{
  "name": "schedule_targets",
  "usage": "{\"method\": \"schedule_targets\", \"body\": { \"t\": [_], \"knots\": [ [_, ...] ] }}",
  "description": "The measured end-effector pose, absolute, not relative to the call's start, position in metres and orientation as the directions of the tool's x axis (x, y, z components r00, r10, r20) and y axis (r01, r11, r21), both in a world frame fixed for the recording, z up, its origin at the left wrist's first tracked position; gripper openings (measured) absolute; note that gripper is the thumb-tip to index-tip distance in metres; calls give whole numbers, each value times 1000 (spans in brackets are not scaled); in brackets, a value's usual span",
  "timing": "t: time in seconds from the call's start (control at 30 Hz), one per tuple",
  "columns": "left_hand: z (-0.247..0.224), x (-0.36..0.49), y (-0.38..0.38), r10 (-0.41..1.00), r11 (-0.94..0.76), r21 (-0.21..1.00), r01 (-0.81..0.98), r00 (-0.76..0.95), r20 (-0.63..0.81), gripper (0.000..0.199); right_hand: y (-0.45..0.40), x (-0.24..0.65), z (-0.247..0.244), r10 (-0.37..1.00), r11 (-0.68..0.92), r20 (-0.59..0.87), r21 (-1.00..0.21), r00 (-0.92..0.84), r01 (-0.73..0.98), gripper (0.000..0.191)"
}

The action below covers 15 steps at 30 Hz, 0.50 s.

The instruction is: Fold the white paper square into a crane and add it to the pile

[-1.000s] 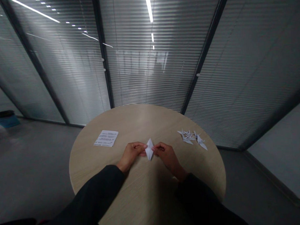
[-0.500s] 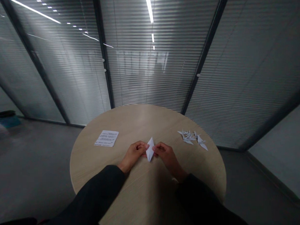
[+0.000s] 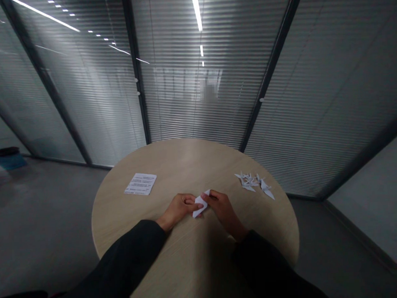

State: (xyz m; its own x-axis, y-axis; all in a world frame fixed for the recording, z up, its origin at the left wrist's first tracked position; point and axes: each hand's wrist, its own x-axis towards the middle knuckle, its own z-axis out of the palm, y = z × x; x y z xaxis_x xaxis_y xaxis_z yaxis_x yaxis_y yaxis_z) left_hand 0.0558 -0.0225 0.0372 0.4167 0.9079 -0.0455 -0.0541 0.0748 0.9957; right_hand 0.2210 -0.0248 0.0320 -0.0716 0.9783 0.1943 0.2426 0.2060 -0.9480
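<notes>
A small folded white paper (image 3: pixel 200 205) is pinched between both hands above the middle of the round wooden table (image 3: pixel 186 160). My left hand (image 3: pixel 179 209) grips its lower left part, thumb on top and fingers partly behind it. On the upper right side, my right hand (image 3: pixel 222 209) holds the paper between thumb and fingers. The paper is tilted, its top leaning to the right. Its fold details are too small to make out.
At the left of the table lies a stack of printed white paper sheets (image 3: pixel 141 184). Several folded white paper shapes (image 3: pixel 248 181) lie in a pile at the right. Behind the table stand glass panels with blinds (image 3: pixel 197 110). A blue bin (image 3: pixel 9 160) is far left.
The folded paper has turned from nearly upright to a slant and looks shorter. My left hand has moved slightly down, its thumb now lower on the paper. My right thumb is near the paper's top.
</notes>
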Motion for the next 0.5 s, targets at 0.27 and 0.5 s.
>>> {"method": "schedule_targets", "body": {
  "t": [0.27, 0.5],
  "knots": [
    [32, 55, -18, 906, -13, 1000, -28, 422, 24, 21, -25, 228, 33, 984, 178, 179, -969, -13, 171, 40],
    [27, 52, -14, 898, -122, 986, 116, 436, 60, 19, -24, 231, 34, 987, 160, 159, -987, -30, 33, 46]
  ]
}}
